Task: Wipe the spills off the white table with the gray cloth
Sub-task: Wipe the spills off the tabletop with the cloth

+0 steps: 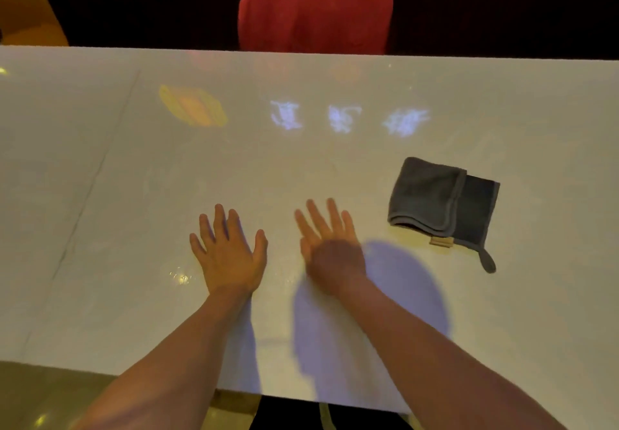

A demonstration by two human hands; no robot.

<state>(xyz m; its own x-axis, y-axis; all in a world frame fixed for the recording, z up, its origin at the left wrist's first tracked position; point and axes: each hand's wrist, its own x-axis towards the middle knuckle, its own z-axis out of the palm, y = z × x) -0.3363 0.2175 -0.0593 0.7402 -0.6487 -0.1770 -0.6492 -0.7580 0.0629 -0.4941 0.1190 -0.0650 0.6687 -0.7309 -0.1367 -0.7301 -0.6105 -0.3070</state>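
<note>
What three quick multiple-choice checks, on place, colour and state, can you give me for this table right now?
1. Where is the cloth?
A. right of the right hand
B. under the left hand
C. on the chair

2. What colour is the chair?
A. blue
B. red
C. white

3. What are the hands doing?
A. gripping the cloth
B. making fists
C. open and empty

Key: 1 A, the cloth lies folded on the table, apart from the right hand; 2 B, its back beyond the far edge is red; 3 C, fingers are spread and nothing is held.
</note>
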